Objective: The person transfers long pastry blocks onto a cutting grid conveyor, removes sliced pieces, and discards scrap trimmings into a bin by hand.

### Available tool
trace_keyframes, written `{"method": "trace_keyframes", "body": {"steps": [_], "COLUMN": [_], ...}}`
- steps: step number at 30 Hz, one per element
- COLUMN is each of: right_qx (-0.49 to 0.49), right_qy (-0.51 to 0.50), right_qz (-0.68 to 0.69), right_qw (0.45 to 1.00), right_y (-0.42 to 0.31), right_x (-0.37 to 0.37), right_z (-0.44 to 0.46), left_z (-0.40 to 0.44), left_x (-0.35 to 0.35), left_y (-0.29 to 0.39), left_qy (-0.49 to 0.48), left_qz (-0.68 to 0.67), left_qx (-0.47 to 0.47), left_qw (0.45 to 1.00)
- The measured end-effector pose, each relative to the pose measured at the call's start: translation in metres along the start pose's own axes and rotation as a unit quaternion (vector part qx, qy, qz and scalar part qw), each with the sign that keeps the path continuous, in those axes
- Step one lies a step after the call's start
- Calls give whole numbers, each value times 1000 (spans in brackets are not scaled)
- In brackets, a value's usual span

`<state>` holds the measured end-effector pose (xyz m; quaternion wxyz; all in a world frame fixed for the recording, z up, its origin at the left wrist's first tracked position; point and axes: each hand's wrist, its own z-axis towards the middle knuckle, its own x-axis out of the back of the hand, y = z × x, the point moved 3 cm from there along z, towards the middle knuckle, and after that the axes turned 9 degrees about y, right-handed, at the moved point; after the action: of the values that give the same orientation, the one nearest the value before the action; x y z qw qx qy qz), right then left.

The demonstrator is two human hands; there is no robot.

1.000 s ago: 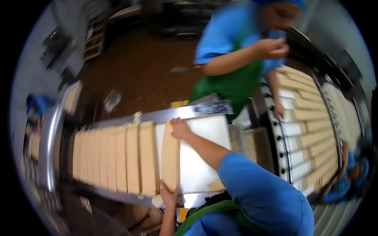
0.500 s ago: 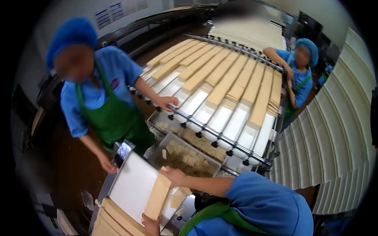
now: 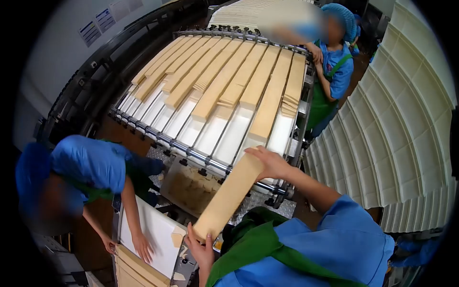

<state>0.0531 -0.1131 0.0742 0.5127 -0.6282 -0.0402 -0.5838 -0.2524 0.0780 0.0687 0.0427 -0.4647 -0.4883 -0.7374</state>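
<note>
A long cream-coloured wafer-like stack (image 3: pixel 228 193) is held slantwise between my two hands. My right hand (image 3: pixel 268 163) grips its upper end, close to the front rail of the slatted rack (image 3: pixel 222 138). At the lower end, my left hand (image 3: pixel 202 251) wraps its fingers and thumb around the stack. More long cream stacks (image 3: pixel 229 79) lie side by side in the rack's lanes. Below and left of my hands is a white board (image 3: pixel 162 234) with a few broken flat pieces (image 3: pixel 178 236) at its edge.
A co-worker (image 3: pixel 91 167) leans over the white board at left, one hand on it, beside further cream stacks (image 3: pixel 143 268). Another person (image 3: pixel 332 71) stands behind the rack at right. A bin (image 3: pixel 186 187) of broken pieces sits under the rack. Pleated white sheeting (image 3: pixel 377 129) fills the right.
My hands have lifted the stack off the white board and moved it right and up toward the rack. The left co-worker has bent down and put a hand on the board. The view has shifted.
</note>
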Motion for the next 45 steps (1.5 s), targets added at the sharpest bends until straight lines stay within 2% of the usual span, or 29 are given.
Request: {"method": "trace_keyframes", "body": {"steps": [2, 3, 4, 5, 6, 8, 10, 12, 14, 16, 20, 22, 26, 28, 30, 32, 33, 34, 35, 36, 37, 38, 41, 42, 44, 45], "right_qx": [-16, 7, 29, -15, -15, -217, -209, -206, -235, -303, -252, -84, -97, -210, -185, -165, -173, -178, -217, -217, -214, -211, -216, -211, -192, -190], "right_qy": [-30, 13, 54, 84, 85, 25, 31, 49, 50, -14, 0, 160, 164, 152, 173, 193, 202, 215, 184, 183, 183, 181, 191, 185, 172, 159], "right_qz": [-1, 66, 132, 94, 96, -12, -57, -167, -144, -146, -127, -198, -172, -83, -81, -83, -174, -265, -202, -204, -210, -215, -204, -209, -214, -230], "right_qw": [999, 998, 989, 992, 992, 976, 976, 963, 960, 941, 959, 963, 967, 962, 964, 964, 948, 923, 937, 937, 937, 936, 936, 937, 942, 941], "right_y": [51, 81, 104, 121, 127, 147, 155, 180, 200, 209, 231, 227, 237, 241, 234, 242, 255, 261, 271, 272, 272, 271, 261, 253, 230, 214], "right_x": [6, 6, 5, 3, 6, 8, 17, 11, 15, 27, 29, 33, 51, 64, 88, 88, 77, 76, 73, 74, 73, 71, 59, 55, 43, 36], "right_z": [-11, -15, -16, -16, -10, 6, 25, 35, 48, 63, 68, 63, 70, 73, 73, 76, 79, 84, 87, 89, 89, 87, 78, 71, 52, 43], "left_z": [-8, -13, -15, -17, -19, -26, -26, -24, -18, -12, -4, -3, 9, 13, 22, 29, 34, 38, 41, 40, 45, 47, 52, 50, 48, 51], "left_x": [-17, -29, -36, -44, -51, -64, -90, -109, -119, -139, -156, -160, -172, -187, -196, -206, -229, -235, -240, -244, -228, -234, -258, -260, -255, -234], "left_y": [22, 24, 34, 45, 57, 73, 76, 77, 90, 89, 90, 94, 114, 121, 133, 148, 127, 120, 110, 105, 140, 145, 141, 133, 121, 129], "left_qy": [-16, -42, -41, -68, -95, -121, -163, -163, -160, -161, -159, -162, -168, -167, -160, -239, -234, -237, -271, -305, -328, -330, -304, -301, -316, -355], "left_qz": [-197, -250, -251, -205, -157, -146, -97, -144, -162, -170, -141, -135, -124, -139, -157, -213, -357, -358, -324, -290, -217, -217, -273, -279, -371, -300], "left_qx": [76, 103, 100, 62, 23, 12, 0, 26, 5, -6, 8, 13, -9, -24, -37, 39, 85, 82, 104, 129, 132, 138, 57, 62, 64, 99], "left_qw": [977, 962, 962, 975, 983, 982, 982, 976, 974, 972, 977, 977, 978, 976, 974, 946, 900, 900, 900, 898, 910, 908, 911, 910, 871, 880]}}
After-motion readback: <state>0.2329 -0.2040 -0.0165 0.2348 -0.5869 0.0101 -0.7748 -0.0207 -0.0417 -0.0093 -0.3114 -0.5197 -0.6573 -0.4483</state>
